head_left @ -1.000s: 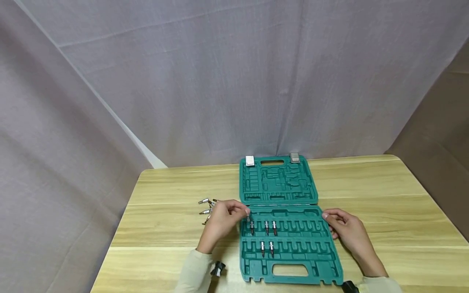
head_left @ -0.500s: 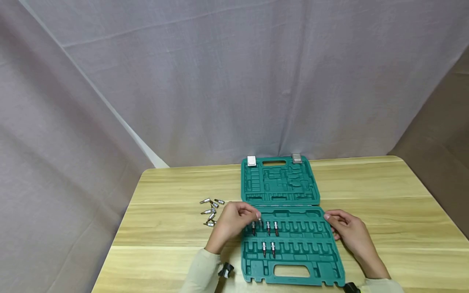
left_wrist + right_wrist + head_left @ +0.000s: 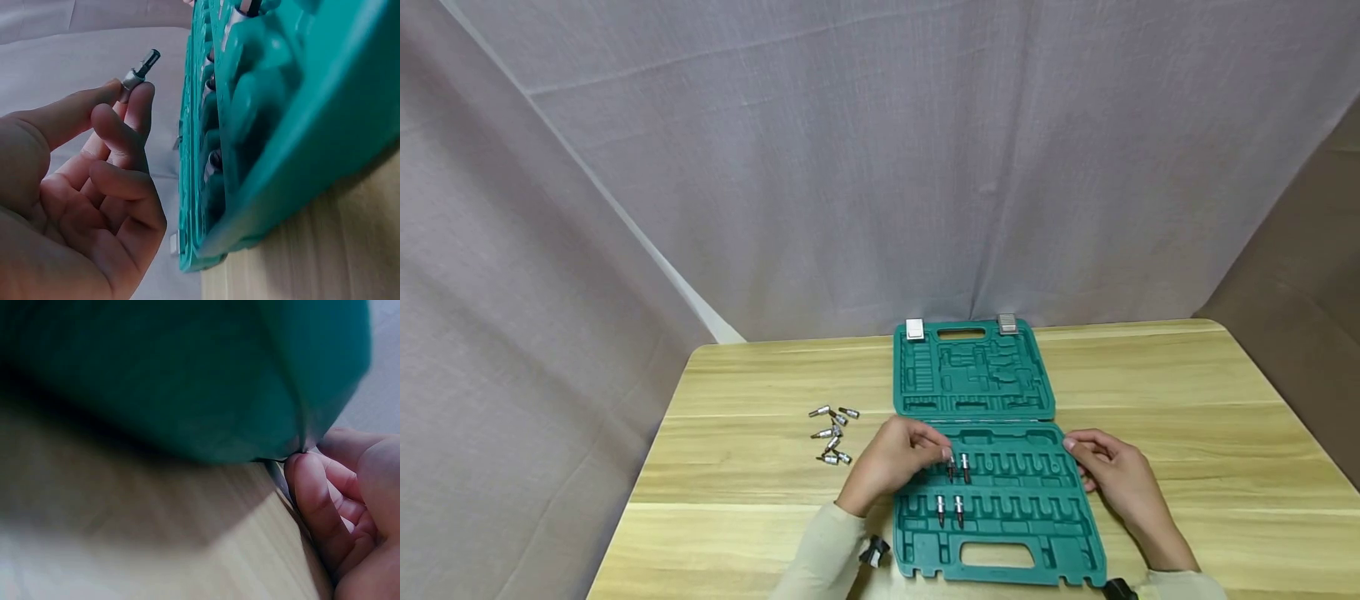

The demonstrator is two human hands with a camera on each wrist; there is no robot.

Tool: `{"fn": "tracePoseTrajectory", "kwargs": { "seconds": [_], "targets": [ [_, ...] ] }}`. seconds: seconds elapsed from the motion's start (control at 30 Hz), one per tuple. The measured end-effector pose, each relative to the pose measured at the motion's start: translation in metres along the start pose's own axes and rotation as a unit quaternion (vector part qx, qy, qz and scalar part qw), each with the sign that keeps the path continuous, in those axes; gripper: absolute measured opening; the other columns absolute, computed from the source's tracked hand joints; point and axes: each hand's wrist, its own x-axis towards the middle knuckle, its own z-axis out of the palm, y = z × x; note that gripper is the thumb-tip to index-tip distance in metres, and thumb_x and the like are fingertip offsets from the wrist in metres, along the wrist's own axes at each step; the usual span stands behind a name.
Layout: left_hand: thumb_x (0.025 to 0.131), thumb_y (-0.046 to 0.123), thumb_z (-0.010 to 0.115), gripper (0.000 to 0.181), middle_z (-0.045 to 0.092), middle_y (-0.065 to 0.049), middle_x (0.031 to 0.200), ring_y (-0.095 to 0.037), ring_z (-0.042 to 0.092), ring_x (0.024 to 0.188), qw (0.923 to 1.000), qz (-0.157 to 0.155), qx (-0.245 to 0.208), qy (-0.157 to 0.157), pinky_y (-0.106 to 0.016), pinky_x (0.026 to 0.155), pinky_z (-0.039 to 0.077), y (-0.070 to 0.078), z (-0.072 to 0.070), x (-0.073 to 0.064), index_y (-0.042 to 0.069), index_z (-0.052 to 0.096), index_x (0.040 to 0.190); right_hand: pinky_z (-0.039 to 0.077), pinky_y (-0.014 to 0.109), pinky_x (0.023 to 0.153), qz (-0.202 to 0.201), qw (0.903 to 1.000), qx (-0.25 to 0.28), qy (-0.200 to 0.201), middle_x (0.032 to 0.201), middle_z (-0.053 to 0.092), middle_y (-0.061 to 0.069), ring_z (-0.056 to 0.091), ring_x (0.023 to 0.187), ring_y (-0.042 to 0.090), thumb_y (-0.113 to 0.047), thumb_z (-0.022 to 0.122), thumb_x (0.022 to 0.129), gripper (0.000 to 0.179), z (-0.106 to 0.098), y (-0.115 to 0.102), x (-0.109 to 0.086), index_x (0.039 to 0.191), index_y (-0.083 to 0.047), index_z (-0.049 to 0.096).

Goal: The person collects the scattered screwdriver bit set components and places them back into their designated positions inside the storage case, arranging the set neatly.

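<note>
My left hand (image 3: 895, 458) pinches a bit socket (image 3: 139, 72) between thumb and fingertips, its dark bit pointing up and away in the left wrist view. This hand is over the left part of the lower half of an open green tool case (image 3: 925, 560), close to the upper row of slots. Bit sockets (image 3: 966, 468) stand in that row, some hidden behind the hand; two more bit sockets (image 3: 958, 512) sit in the lower row. My right hand (image 3: 1116, 475) holds the case's right edge near the hinge, thumb on top and fingers (image 3: 312, 487) at its underside.
Several loose bit sockets (image 3: 832, 443) lie in a small pile on the wooden table (image 3: 737, 467), left of the case. The case lid (image 3: 977, 371) lies folded back, with two metal latches (image 3: 914, 330) at its far edge. Grey cloth (image 3: 850, 167) hangs behind the table.
My left hand has moved right along the upper row with the bit socket, uncovering the loose pile and covering the leftmost slots. The right hand keeps its hold on the case edge.
</note>
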Motion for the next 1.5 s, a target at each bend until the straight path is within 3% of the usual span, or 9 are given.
{"fn": "tracePoseTrajectory", "kwargs": {
  "seconds": [0.27,0.67,0.87,1.1,1.33,1.5],
  "targets": [
    [0.096,0.006,0.074,0.008,0.074,0.005,0.083,-0.004,0.065,0.074,0.9988,0.015,0.028,-0.036,-0.022,0.068,0.053,0.009,0.009,0.011,0.005,0.081,0.099,0.059,0.029,0.058,-0.007,1.0000,0.003,0.001,0.086,0.069,0.001,0.061,0.067,0.010,-0.033,0.064,0.107,0.045,0.000,-0.002,0.002,0.131,0.006,0.066],
    [0.098,0.012,0.075,0.008,0.070,0.010,0.075,-0.004,0.058,0.063,0.9942,0.019,0.085,-0.062,-0.021,0.059,0.046,0.014,0.031,0.026,0.013,0.081,0.092,0.059,0.029,0.059,0.009,1.0000,0.001,-0.003,0.087,0.070,0.001,0.062,0.068,0.010,-0.034,0.064,0.107,0.047,-0.001,0.000,-0.001,0.133,0.005,0.066],
    [0.098,0.012,0.075,0.011,0.066,0.013,0.072,-0.002,0.057,0.062,0.9870,0.035,0.150,-0.045,-0.020,0.061,0.047,0.016,0.039,0.029,0.017,0.078,0.088,0.059,0.029,0.059,0.000,1.0000,0.003,0.003,0.085,0.069,0.001,0.062,0.067,0.010,-0.033,0.065,0.107,0.045,-0.001,-0.002,0.000,0.130,0.006,0.066],
    [0.098,0.020,0.077,0.011,0.064,0.017,0.073,0.002,0.057,0.064,0.9693,0.052,0.239,-0.027,-0.018,0.066,0.048,0.016,0.046,0.030,0.021,0.076,0.088,0.059,0.029,0.059,0.001,1.0000,0.008,-0.001,0.086,0.069,0.001,0.062,0.066,0.010,-0.033,0.064,0.107,0.046,0.000,-0.002,-0.001,0.130,0.006,0.066],
    [0.101,0.013,0.071,0.021,0.059,0.014,0.068,0.000,0.052,0.060,0.9568,0.074,0.281,-0.008,-0.017,0.062,0.046,0.017,0.049,0.030,0.021,0.071,0.081,0.059,0.029,0.059,0.003,1.0000,0.002,-0.001,0.087,0.070,0.002,0.062,0.068,0.010,-0.034,0.065,0.107,0.046,0.000,0.000,0.000,0.131,0.005,0.066],
    [0.099,0.011,0.072,0.024,0.058,0.014,0.065,-0.002,0.052,0.057,0.9537,0.061,0.294,0.005,-0.019,0.058,0.045,0.020,0.052,0.030,0.021,0.069,0.078,0.059,0.030,0.060,0.003,1.0000,0.000,-0.005,0.088,0.070,0.003,0.062,0.068,0.010,-0.035,0.065,0.107,0.047,-0.001,0.001,0.000,0.132,0.005,0.066]
  ]
}}
